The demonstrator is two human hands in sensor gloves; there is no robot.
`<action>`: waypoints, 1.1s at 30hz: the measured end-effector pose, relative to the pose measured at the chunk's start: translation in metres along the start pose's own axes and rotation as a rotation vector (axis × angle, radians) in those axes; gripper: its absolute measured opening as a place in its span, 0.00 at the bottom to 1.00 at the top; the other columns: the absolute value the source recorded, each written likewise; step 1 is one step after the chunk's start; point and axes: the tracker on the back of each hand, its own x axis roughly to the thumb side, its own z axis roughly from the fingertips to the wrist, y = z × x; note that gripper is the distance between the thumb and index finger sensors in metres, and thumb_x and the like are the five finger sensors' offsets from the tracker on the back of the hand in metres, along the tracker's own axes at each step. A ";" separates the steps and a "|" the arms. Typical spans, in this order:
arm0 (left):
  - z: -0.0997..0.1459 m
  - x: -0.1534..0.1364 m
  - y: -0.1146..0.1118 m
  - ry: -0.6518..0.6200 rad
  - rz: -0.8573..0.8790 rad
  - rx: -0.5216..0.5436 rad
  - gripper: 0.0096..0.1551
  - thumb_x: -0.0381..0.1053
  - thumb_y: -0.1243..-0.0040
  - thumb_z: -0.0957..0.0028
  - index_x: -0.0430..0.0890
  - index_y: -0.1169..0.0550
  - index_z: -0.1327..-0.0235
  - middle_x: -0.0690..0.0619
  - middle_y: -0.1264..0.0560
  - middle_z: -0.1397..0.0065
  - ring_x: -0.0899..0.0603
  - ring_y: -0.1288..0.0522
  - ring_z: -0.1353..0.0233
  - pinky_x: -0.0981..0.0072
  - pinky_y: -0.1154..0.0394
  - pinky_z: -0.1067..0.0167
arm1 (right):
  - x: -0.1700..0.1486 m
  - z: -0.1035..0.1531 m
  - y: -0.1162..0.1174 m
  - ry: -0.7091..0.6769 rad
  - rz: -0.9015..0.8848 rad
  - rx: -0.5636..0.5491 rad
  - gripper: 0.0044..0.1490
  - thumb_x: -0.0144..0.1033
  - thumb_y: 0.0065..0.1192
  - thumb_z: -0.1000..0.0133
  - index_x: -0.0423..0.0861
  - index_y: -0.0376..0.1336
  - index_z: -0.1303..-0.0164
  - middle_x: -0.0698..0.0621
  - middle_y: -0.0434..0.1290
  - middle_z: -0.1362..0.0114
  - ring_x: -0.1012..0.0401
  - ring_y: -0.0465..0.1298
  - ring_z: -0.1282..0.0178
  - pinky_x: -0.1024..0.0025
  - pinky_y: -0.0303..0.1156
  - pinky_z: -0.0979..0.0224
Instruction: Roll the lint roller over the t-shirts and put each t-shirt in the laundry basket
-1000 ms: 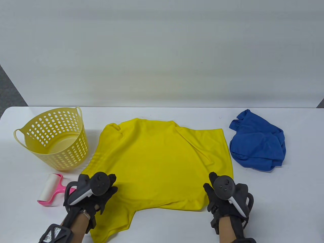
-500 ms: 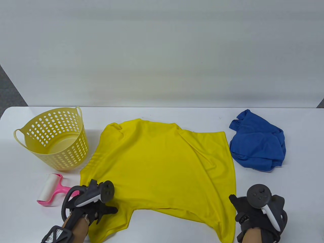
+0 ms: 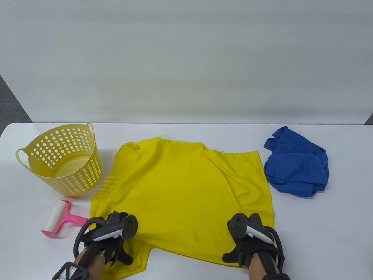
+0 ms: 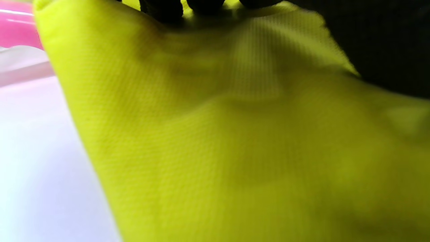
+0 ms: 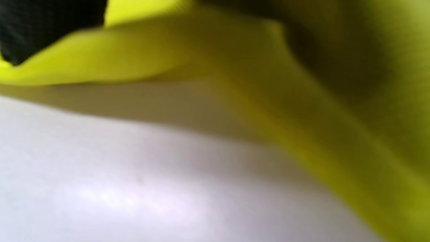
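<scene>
A yellow t-shirt (image 3: 183, 189) lies spread flat in the middle of the table. My left hand (image 3: 115, 248) grips its near left part by the sleeve; in the left wrist view the fingertips (image 4: 164, 8) curl over the raised yellow cloth (image 4: 235, 151). My right hand (image 3: 243, 250) grips the near right hem, and the right wrist view shows the cloth (image 5: 336, 101) lifted off the table. A pink lint roller (image 3: 58, 220) with a white roll lies just left of my left hand. The yellow perforated laundry basket (image 3: 84, 178) stands at the left.
A crumpled blue t-shirt (image 3: 297, 166) lies at the right, just beyond the yellow shirt's edge. The white table (image 3: 320, 233) ends near the back wall. The basket holds nothing that I can see.
My right hand pulled the shirt's near right corner outward, then came back left and forward with the hem. My left hand drew back toward me along the sleeve. The shirt lies wider.
</scene>
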 end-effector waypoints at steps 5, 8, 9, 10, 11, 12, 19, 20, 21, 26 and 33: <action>0.003 -0.008 0.001 0.030 0.094 0.122 0.59 0.77 0.42 0.63 0.58 0.45 0.17 0.48 0.45 0.11 0.31 0.43 0.12 0.26 0.47 0.22 | -0.011 0.001 0.001 0.051 -0.194 -0.149 0.56 0.63 0.52 0.51 0.50 0.31 0.27 0.39 0.28 0.21 0.37 0.28 0.24 0.26 0.30 0.33; 0.001 -0.014 0.002 0.075 0.175 0.228 0.56 0.76 0.46 0.56 0.56 0.47 0.17 0.45 0.43 0.12 0.31 0.45 0.13 0.27 0.49 0.22 | -0.004 -0.006 0.002 0.145 -0.029 -0.020 0.59 0.65 0.51 0.54 0.52 0.25 0.30 0.41 0.21 0.24 0.37 0.23 0.26 0.24 0.28 0.33; -0.002 -0.014 0.000 0.089 0.117 0.179 0.60 0.76 0.43 0.58 0.58 0.53 0.17 0.45 0.52 0.10 0.30 0.52 0.11 0.26 0.52 0.22 | -0.003 -0.005 -0.001 0.145 -0.007 -0.042 0.60 0.66 0.51 0.56 0.52 0.25 0.31 0.40 0.22 0.24 0.37 0.25 0.25 0.24 0.29 0.33; -0.005 -0.012 -0.003 0.100 0.059 0.128 0.62 0.77 0.41 0.59 0.60 0.56 0.18 0.45 0.59 0.10 0.29 0.57 0.11 0.25 0.54 0.22 | -0.003 -0.006 -0.002 0.142 -0.027 -0.064 0.61 0.65 0.54 0.56 0.51 0.27 0.30 0.40 0.24 0.23 0.36 0.27 0.24 0.23 0.31 0.33; -0.009 -0.011 -0.008 0.110 -0.004 0.074 0.61 0.77 0.45 0.60 0.60 0.57 0.18 0.44 0.64 0.11 0.29 0.59 0.11 0.25 0.54 0.21 | -0.006 -0.007 0.000 0.132 -0.063 -0.043 0.61 0.65 0.55 0.56 0.52 0.27 0.30 0.41 0.24 0.23 0.37 0.26 0.25 0.23 0.31 0.32; -0.009 -0.011 -0.009 0.091 0.007 0.072 0.61 0.78 0.49 0.62 0.60 0.57 0.18 0.44 0.64 0.12 0.30 0.57 0.11 0.26 0.52 0.21 | -0.007 -0.007 0.001 0.126 -0.075 -0.028 0.61 0.65 0.54 0.55 0.52 0.26 0.31 0.41 0.22 0.24 0.37 0.24 0.26 0.23 0.29 0.33; 0.002 0.003 0.002 -0.029 0.013 0.067 0.67 0.76 0.31 0.70 0.59 0.48 0.18 0.44 0.48 0.11 0.30 0.44 0.13 0.26 0.45 0.23 | -0.022 0.007 -0.009 0.202 -0.092 -0.061 0.59 0.61 0.64 0.57 0.55 0.34 0.29 0.46 0.30 0.20 0.37 0.32 0.22 0.23 0.34 0.31; 0.005 0.006 0.006 -0.021 0.000 0.100 0.62 0.77 0.34 0.67 0.59 0.42 0.18 0.45 0.42 0.12 0.30 0.37 0.16 0.27 0.43 0.24 | -0.019 0.008 -0.011 0.200 -0.071 -0.100 0.55 0.60 0.61 0.53 0.53 0.36 0.27 0.44 0.32 0.19 0.35 0.35 0.21 0.24 0.34 0.31; 0.007 0.008 0.009 0.004 0.000 0.162 0.53 0.76 0.39 0.61 0.58 0.36 0.21 0.46 0.34 0.17 0.34 0.31 0.19 0.29 0.41 0.24 | -0.012 0.010 -0.014 0.203 -0.034 -0.189 0.49 0.59 0.56 0.50 0.51 0.41 0.25 0.41 0.39 0.17 0.33 0.42 0.20 0.24 0.34 0.31; 0.002 -0.004 0.009 0.102 0.103 0.343 0.45 0.72 0.51 0.48 0.59 0.45 0.19 0.50 0.41 0.13 0.35 0.39 0.15 0.30 0.44 0.22 | 0.021 0.001 -0.015 0.066 0.110 -0.423 0.49 0.59 0.54 0.51 0.48 0.44 0.25 0.37 0.42 0.18 0.34 0.45 0.21 0.24 0.40 0.31; -0.008 -0.014 0.002 0.090 0.100 0.146 0.55 0.75 0.39 0.58 0.58 0.43 0.19 0.49 0.43 0.12 0.31 0.42 0.13 0.26 0.48 0.22 | 0.011 -0.003 -0.014 0.070 -0.011 -0.194 0.47 0.59 0.53 0.48 0.53 0.42 0.25 0.39 0.40 0.17 0.35 0.43 0.21 0.26 0.44 0.29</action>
